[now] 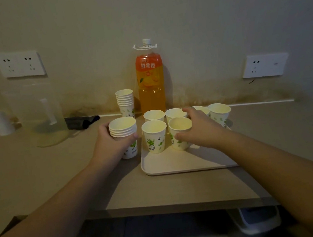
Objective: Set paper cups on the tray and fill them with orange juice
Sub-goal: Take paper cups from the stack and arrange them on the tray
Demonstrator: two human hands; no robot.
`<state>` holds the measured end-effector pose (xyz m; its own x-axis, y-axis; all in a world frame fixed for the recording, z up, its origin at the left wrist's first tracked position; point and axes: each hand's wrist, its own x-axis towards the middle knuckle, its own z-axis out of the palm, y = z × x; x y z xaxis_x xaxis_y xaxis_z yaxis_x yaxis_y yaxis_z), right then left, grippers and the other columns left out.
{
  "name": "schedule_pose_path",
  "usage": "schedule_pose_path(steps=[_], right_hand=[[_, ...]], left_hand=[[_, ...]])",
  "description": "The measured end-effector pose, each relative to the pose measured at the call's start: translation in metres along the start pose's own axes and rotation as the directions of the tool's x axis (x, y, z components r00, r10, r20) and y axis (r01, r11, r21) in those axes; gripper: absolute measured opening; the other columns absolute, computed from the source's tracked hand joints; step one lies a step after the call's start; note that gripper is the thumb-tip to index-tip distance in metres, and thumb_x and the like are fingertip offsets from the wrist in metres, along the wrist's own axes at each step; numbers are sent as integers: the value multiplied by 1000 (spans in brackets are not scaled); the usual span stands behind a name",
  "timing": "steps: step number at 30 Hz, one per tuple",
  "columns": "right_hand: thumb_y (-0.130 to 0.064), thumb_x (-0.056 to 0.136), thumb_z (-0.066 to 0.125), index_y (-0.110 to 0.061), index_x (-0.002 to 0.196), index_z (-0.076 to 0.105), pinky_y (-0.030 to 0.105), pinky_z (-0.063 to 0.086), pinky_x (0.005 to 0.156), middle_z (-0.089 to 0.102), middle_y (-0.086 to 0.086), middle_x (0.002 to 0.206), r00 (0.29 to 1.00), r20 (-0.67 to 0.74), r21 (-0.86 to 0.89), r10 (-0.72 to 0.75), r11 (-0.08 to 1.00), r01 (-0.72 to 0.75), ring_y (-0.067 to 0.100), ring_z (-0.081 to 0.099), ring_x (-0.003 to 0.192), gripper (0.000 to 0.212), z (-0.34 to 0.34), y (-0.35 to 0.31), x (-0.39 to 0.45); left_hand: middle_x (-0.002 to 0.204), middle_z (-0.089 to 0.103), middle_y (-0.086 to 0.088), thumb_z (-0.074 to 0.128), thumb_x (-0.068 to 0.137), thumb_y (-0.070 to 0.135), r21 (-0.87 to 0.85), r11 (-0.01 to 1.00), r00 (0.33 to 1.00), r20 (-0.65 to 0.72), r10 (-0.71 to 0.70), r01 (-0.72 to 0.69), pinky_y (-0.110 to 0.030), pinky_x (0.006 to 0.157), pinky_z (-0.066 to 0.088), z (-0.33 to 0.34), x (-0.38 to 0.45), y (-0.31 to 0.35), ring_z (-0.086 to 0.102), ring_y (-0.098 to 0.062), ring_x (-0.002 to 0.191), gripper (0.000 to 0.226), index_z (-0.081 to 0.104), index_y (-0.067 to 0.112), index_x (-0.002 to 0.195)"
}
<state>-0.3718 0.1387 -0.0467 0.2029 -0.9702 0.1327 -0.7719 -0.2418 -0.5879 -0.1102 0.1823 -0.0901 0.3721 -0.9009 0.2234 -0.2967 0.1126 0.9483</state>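
A pale tray [176, 164] lies on the counter with several empty white paper cups with green prints standing on its far half. My right hand [197, 129] grips the front right cup [179, 127], thumb on its near side, fingers over its far rim. Beside it stands another cup [154, 136]. My left hand [113, 142] holds a stack of nested cups [122, 125] just left of the tray. A second cup stack [125, 102] stands behind, next to the capped orange juice bottle [150, 80] at the wall.
A clear plastic jug [39, 115] and a white paper roll [1, 123] stand at the left, with a dark folded object [80, 121] beside them. Wall sockets [19, 64] sit left and right. The counter's front edge [170, 206] runs just below the tray.
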Motion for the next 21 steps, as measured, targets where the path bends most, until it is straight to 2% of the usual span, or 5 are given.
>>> schedule_pose_path(steps=[5,8,12,17,21], right_hand=[[-59,86,62,-35,152,27,44,42,104,30,2,156,991,-77,-151,-108,984,95,24,41,136,79,-23,-24,-10],[-62,91,53,-36,145,39,41,46,99,40,-3,148,970,-153,-40,-190,982,186,18,47,128,62,-34,-47,-13],[-72,85,50,-38,144,40,43,51,98,51,-8,141,966,-38,203,-256,945,258,13,52,122,69,-36,-66,-10],[-60,89,57,-33,145,38,38,58,83,55,-7,132,972,38,298,-232,931,211,13,59,110,65,-39,-67,-5],[-55,90,60,-34,147,34,31,54,76,54,-8,130,976,91,311,-197,937,160,15,59,110,66,-36,-62,-5]], left_hand=[[122,52,10,85,77,43,136,963,971,-23,237,-231,-28,79,51,-5,0,44,56,-8,102,87,35,29,147],[116,54,16,86,74,47,206,929,951,106,292,-308,-23,71,50,5,-5,67,58,-5,98,85,37,36,143],[111,57,22,89,71,45,216,879,898,226,379,-425,-26,74,56,19,-11,86,62,-3,97,75,44,41,132],[113,61,17,89,71,41,225,868,882,281,378,-443,-37,80,61,26,-11,92,64,-6,98,73,46,42,130],[114,60,17,90,72,40,255,854,875,309,372,-453,-33,78,60,27,-12,91,63,-7,98,77,45,39,135]])
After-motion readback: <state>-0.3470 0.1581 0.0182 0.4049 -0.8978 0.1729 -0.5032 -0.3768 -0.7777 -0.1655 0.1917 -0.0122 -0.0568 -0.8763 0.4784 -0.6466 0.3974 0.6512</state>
